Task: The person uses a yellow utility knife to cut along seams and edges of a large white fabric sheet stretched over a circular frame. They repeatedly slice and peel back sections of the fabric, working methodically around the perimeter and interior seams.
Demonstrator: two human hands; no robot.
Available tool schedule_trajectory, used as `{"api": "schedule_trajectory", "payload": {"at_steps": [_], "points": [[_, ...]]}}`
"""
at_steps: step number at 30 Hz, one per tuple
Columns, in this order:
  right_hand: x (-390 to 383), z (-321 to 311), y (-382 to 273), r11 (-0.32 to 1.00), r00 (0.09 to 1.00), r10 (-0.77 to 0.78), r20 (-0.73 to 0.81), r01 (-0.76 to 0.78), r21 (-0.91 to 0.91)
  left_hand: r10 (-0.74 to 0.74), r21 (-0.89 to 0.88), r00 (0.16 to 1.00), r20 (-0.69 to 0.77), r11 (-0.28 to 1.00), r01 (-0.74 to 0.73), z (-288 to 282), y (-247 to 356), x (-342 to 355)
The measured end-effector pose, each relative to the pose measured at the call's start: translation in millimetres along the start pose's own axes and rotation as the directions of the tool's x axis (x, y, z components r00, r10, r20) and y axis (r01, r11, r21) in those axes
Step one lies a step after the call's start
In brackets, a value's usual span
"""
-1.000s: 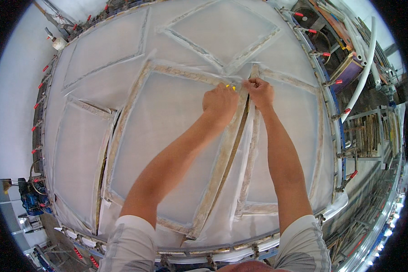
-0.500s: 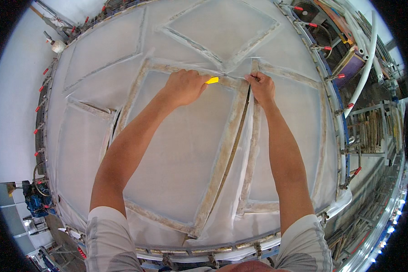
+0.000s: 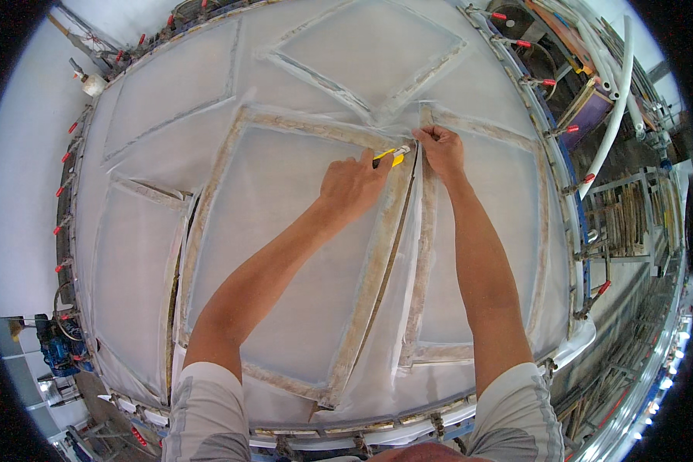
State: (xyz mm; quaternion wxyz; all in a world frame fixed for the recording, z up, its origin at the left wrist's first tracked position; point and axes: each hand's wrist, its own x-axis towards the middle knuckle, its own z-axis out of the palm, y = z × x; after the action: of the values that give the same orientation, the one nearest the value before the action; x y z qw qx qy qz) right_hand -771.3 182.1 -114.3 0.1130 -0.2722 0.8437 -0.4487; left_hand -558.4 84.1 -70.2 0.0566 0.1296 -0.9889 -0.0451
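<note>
A thin whitish mesh sheet (image 3: 285,223) is stretched tight over several rectangular frames, whose edges show as brownish bands. My left hand (image 3: 350,186) is closed round a yellow utility knife (image 3: 397,156), its tip pointing right, near the far right corner of the middle frame (image 3: 371,281). Just right of that tip, my right hand (image 3: 443,154) pinches the sheet's cut edge with thumb and fingertips. From there a long slit (image 3: 385,266) runs toward me along the frame's right side. Another slit (image 3: 179,269) opens along its left side.
Clamps with red handles (image 3: 570,129) line the sheet's border. A white tube (image 3: 622,108), pipes and boards lie beyond the right edge, with a rack of wood strips (image 3: 624,219) nearer. A spray bottle (image 3: 92,83) stands at the far left; blue equipment (image 3: 58,343) is lower left.
My left hand has moved right and toward me with the utility knife, now beside the right-hand corner. My right hand stays pinched at nearly the same spot. The view has shifted slightly.
</note>
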Motion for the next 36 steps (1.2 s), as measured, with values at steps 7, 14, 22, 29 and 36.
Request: {"api": "schedule_trajectory", "payload": {"at_steps": [7, 14, 22, 29, 36], "points": [[-5.5, 5.4, -4.0, 1.000, 0.999, -0.008, -0.037, 0.009, 0.027, -0.032, 0.016, 0.999, -0.008, 0.999, 0.032, 7.0, 6.5, 2.2], [6.3, 9.0, 15.7, 0.999, 0.999, 0.007, -0.044, -0.005, 0.038, -0.002, 0.032, 0.998, -0.063, 0.999, 0.004, 1.7, 10.3, 1.8], [0.8, 7.6, 7.6, 1.000, 0.998, -0.014, -0.061, 0.015, 0.019, -0.031, -0.023, 0.999, 0.009, 0.999, 0.031, -2.7, 9.5, 5.7], [-0.2, 13.2, 4.4, 0.999, 0.998, -0.040, -0.054, 0.038, -0.030, -0.083, -0.002, 0.993, 0.085, 0.997, 0.084, -9.4, 20.6, 13.1], [-1.0, 8.0, 2.5, 1.000, 0.999, -0.012, -0.044, 0.012, -0.007, -0.100, -0.051, 0.994, 0.043, 0.993, 0.102, -15.7, -1.6, 6.0]]}}
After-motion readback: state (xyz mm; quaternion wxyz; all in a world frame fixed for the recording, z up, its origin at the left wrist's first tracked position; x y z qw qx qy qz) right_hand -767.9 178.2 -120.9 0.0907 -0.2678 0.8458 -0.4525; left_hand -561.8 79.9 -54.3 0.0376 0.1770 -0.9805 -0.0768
